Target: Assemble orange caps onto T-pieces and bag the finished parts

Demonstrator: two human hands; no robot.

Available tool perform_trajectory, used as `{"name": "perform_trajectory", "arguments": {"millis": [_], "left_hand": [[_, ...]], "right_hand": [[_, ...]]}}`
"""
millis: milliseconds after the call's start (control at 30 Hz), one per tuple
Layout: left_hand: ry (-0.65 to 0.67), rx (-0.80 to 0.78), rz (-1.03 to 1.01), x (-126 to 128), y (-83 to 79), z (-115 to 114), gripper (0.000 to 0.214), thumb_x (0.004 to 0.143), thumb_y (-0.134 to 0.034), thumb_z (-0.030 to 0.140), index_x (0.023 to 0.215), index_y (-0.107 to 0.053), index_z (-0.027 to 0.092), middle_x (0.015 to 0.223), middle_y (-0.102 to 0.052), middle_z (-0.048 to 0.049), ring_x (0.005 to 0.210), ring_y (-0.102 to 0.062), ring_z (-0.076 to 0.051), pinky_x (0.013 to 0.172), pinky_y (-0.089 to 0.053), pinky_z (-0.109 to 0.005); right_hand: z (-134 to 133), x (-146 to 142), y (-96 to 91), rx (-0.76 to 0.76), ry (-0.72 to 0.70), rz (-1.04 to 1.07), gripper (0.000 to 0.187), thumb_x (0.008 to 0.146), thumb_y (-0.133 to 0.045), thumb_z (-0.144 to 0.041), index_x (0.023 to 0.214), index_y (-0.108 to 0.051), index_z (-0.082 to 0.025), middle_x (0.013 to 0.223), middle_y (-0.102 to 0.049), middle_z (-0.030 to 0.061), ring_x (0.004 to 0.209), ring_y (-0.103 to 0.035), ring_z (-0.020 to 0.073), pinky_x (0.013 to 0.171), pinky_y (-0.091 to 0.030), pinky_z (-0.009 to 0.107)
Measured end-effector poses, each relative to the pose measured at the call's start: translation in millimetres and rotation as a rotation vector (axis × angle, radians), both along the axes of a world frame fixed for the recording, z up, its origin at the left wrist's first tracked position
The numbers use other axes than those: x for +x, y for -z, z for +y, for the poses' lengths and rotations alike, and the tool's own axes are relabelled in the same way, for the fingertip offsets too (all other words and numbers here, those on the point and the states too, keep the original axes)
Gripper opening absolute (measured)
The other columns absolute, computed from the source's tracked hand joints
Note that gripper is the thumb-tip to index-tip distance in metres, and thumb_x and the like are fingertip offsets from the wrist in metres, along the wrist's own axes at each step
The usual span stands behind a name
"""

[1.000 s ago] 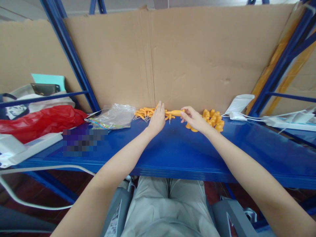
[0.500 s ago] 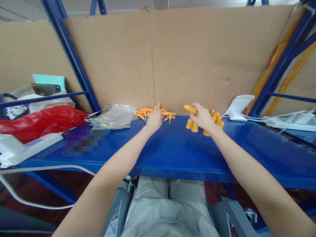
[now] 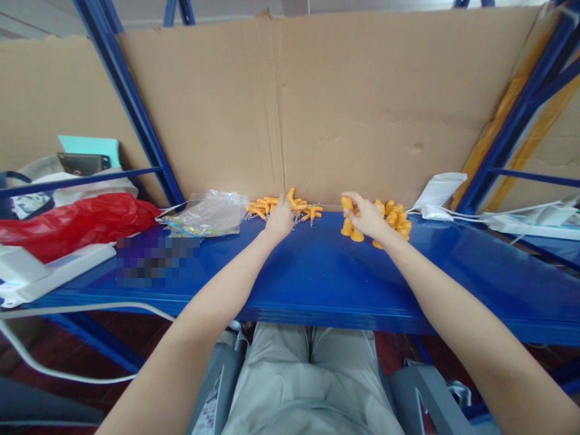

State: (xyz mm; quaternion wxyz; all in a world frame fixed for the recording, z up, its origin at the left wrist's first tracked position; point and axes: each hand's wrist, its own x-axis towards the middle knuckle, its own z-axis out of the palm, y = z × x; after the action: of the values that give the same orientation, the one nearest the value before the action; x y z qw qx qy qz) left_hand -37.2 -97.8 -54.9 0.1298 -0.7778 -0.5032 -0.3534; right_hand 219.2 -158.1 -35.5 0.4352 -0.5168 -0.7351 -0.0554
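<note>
Apparently partway: pinching orange sleeve (image 3: 347,203) with right hand (image 3: 368,217) beside standing sleeves (image 3: 397,220); resting left hand (image 3: 280,220) among remaining loose corkscrew handles (image 3: 257,209), cannot tell whether gripping.

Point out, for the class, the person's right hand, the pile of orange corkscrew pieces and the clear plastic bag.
Right hand (image 3: 368,219): head view, on the back of the hand.
Orange corkscrew pieces (image 3: 299,206): head view, on an orange handle.
Clear plastic bag (image 3: 218,214): head view, on its clear film.
</note>
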Motion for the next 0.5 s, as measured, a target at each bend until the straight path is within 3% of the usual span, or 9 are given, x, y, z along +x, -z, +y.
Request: {"name": "perform_trajectory", "arguments": {"millis": [100,267,367,500], "left_hand": [[-0.018,-0.013,0.01,1,-2.4,-3,0.062,0.076,-0.045,-0.001,0.138,-0.046,0.005,0.148,-0.048,-0.0245,0.139,-0.046,-0.03,0.115,-0.039,-0.046],[-0.076,-0.07,0.042,4,-8.2,-10,0.061,0.078,-0.044,0.0,0.139,-0.046,0.003,0.15,-0.044,-0.0252,0.139,-0.047,-0.029,0.115,-0.039,-0.042],[-0.068,-0.07,0.066,2,-10.7,-10,0.062,0.079,-0.045,0.001,0.141,-0.044,0.003,0.15,-0.044,-0.0246,0.137,-0.048,-0.028,0.114,-0.04,-0.041],[-0.009,-0.022,0.142,-3,-18.0,-5,0.063,0.082,-0.045,0.004,0.145,-0.042,0.01,0.156,-0.039,-0.0193,0.137,-0.049,-0.028,0.112,-0.042,-0.043]], "right_hand": [[-2,-4,1.1,-0.111,0.074,-0.114,0.034,0.082,-0.061,-0.029,0.116,-0.057,-0.027,0.094,-0.074,0.0053,0.093,-0.069,0.0287,0.09,-0.046,0.049],[-5,-9,2.5,-0.227,0.142,-0.337,0.015,0.08,-0.066,-0.027,0.093,-0.061,-0.022,0.095,-0.075,0.0067,0.097,-0.068,0.0281,0.097,-0.041,0.05],[-7,-10,1.6,-0.219,0.143,-0.424,0.006,0.081,-0.063,-0.027,0.081,-0.062,-0.022,0.097,-0.074,0.007,0.102,-0.065,0.029,0.103,-0.034,0.057],[-11,-12,-1.4,-0.187,0.16,-0.429,0.011,0.084,-0.058,-0.026,0.078,-0.065,-0.02,0.103,-0.073,0.0095,0.108,-0.062,0.0295,0.106,-0.029,0.06]]}}
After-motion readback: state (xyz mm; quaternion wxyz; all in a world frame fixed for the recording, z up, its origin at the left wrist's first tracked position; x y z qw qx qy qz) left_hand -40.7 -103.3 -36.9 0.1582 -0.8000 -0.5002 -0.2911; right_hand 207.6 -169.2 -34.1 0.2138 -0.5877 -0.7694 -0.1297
